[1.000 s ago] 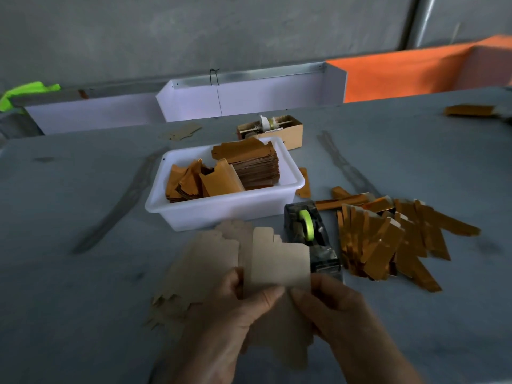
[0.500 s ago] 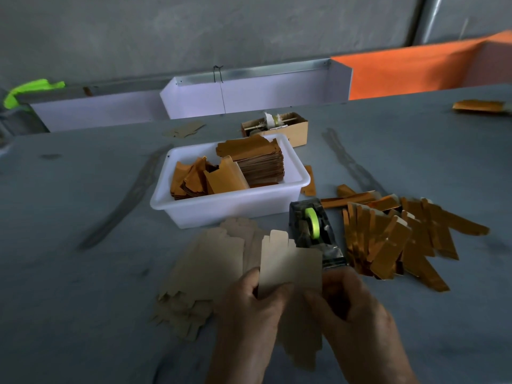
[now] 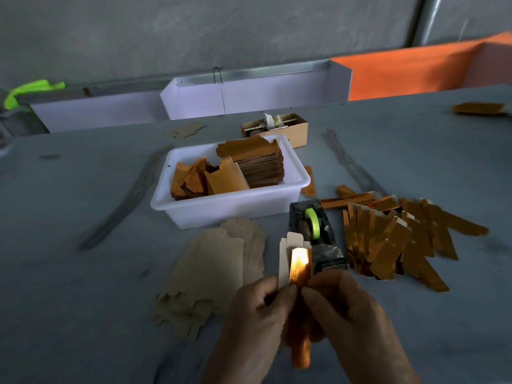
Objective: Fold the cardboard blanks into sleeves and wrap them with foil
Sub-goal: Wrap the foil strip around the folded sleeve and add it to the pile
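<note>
We see a dim, bluish scene. Glare flares off the foil (image 3: 300, 261) between our hands, which sit dark and soft. The surface (image 3: 83, 273) shows faint shadows, and wide-angle distortion bends the far edges.

Centre: your left hand (image 3: 257, 314) and right hand (image 3: 346, 314) meet on a folded blank (image 3: 297, 268), near you.
Behind your hands: the tape dispenser (image 3: 315, 234), then the tub (image 3: 230, 206) of blanks.
Your left: flat blanks (image 3: 213, 261) on the table (image 3: 83, 300).
Your right: a heap of sleeves (image 3: 399, 239).
Behind the tub: a small box (image 3: 277, 128).
</note>
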Demonstrator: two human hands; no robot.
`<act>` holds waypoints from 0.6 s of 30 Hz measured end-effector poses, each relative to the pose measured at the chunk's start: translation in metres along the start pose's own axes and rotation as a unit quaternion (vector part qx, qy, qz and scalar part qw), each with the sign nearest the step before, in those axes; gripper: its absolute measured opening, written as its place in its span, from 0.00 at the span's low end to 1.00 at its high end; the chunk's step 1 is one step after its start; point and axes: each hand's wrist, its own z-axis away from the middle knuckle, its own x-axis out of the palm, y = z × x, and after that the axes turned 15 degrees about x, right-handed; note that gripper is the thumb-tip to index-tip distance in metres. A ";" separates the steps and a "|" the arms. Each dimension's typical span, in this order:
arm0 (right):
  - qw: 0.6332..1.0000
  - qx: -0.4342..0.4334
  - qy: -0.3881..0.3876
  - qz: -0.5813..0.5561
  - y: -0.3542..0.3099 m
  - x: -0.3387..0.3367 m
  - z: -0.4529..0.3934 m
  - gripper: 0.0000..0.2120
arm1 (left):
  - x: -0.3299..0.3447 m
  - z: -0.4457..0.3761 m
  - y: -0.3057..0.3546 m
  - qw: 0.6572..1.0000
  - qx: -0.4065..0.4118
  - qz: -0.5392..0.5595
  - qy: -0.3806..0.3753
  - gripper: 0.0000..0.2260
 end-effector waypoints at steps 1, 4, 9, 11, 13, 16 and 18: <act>1.000 0.010 0.013 -0.007 0.001 -0.002 -0.001 0.09 | 0.000 0.000 0.001 1.000 -0.006 0.010 -0.011 0.08; 0.994 0.063 -0.015 -0.083 0.002 -0.008 -0.003 0.18 | 0.000 0.001 0.002 0.998 -0.016 0.022 -0.062 0.09; 0.963 0.126 -0.115 -0.207 -0.002 -0.011 -0.004 0.15 | 0.003 0.002 0.002 0.995 -0.083 0.036 -0.048 0.02; 0.961 0.127 -0.107 -0.222 -0.002 -0.010 -0.005 0.14 | 0.003 0.002 -0.001 0.997 -0.077 0.014 -0.009 0.03; 0.962 0.124 -0.090 -0.227 -0.003 -0.009 -0.006 0.12 | 0.005 0.003 -0.001 0.998 -0.053 -0.030 0.025 0.03; 0.969 0.118 -0.061 -0.209 -0.003 -0.008 -0.007 0.06 | 0.012 0.005 0.000 0.989 -0.007 -0.110 0.101 0.03; 0.969 0.122 -0.051 -0.210 -0.005 -0.007 -0.007 0.04 | 0.017 0.008 0.006 0.971 0.039 -0.212 0.107 0.07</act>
